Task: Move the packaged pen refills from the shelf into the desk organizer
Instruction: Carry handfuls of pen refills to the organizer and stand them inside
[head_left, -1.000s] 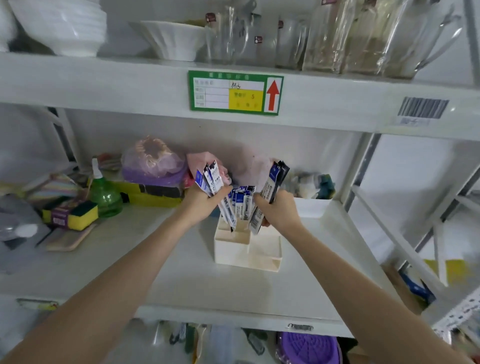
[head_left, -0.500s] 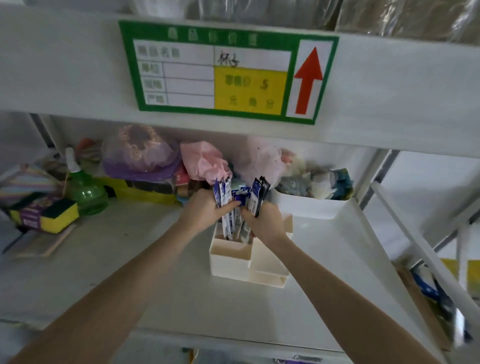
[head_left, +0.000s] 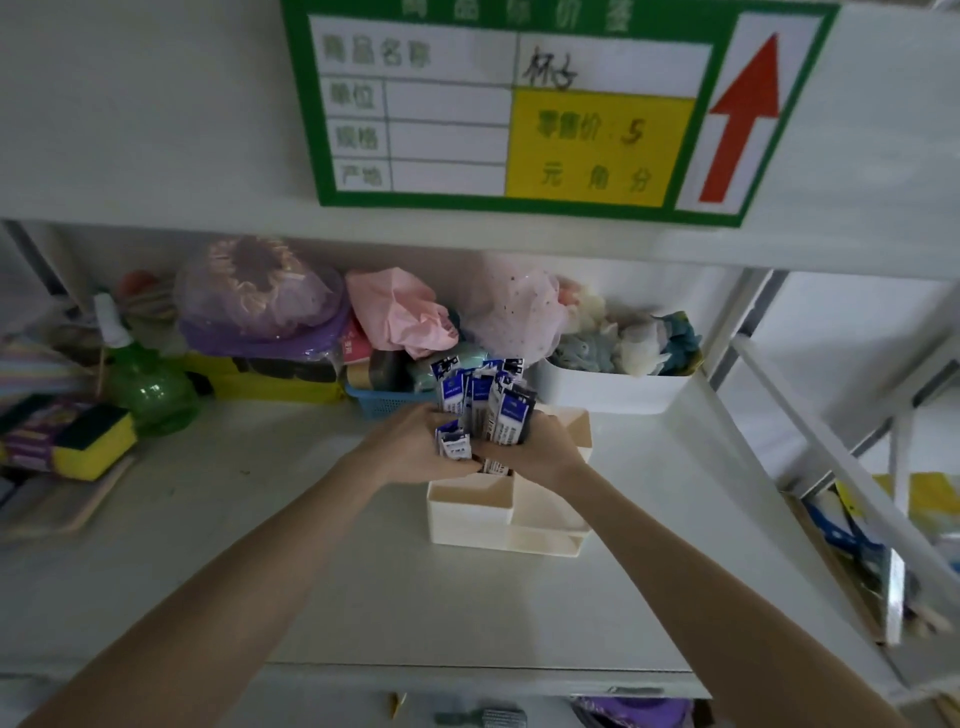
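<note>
Hands (head_left: 483, 447) hide the refill packs' (head_left: 485, 400) lower ends.

Dim, soft flat light, slight overall blur, wide-angle bending at edges.

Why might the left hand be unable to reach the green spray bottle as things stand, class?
Probably it cannot yet: the left hand grips the refill packets over the desk organizer. The green spray bottle stands apart to its left, with bare shelf between.

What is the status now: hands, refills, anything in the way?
Left hand and right hand both grip the refills, bunched upright over the organizer. Lower ends hidden, seating unclear. Blue basket and white bin close behind, nothing blocking.
</note>
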